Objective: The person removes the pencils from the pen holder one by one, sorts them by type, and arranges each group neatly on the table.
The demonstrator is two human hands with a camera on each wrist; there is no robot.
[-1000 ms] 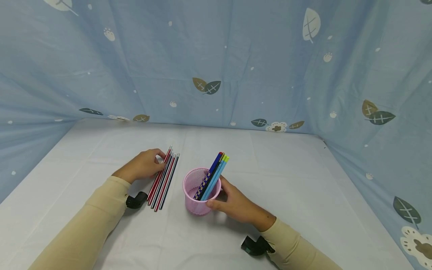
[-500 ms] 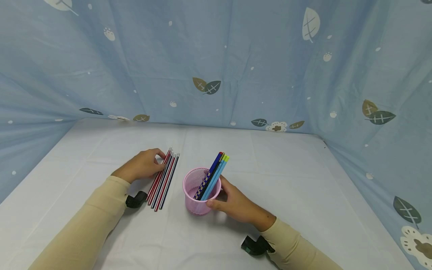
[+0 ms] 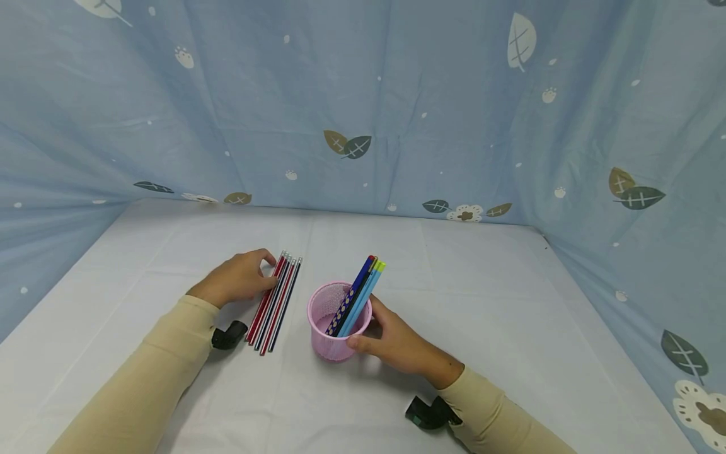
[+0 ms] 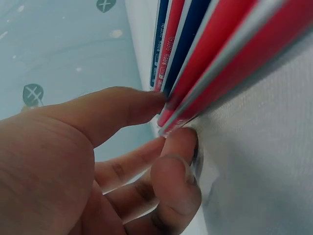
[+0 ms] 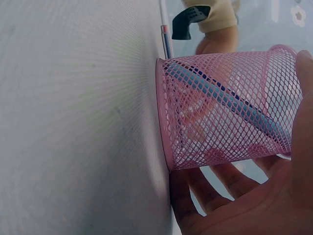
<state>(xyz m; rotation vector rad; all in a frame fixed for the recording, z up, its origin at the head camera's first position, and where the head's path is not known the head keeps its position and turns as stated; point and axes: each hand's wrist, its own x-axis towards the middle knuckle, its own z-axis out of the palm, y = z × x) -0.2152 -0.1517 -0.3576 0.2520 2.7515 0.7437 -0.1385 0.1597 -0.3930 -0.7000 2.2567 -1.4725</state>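
My left hand pinches the outermost red striped pencil near its far end. In the left wrist view the thumb lies against the pencils, with curled fingers beside the outer one. Several more red and dark blue striped pencils lie side by side on the white cloth, eraser ends pointing away. My right hand holds a pink mesh pen holder, thumb at the rim and fingers around its side. It stands upright. Several pencils lean inside it, one dark blue with dots and light blue ones.
A white cloth covers the table. Behind it hangs a blue curtain with leaf prints. Black wrist camera mounts stick out from both sleeves.
The outermost red pencil has slid slightly toward me, bringing its eraser end closer in line with the others. The right hand and pen holder have stayed still.
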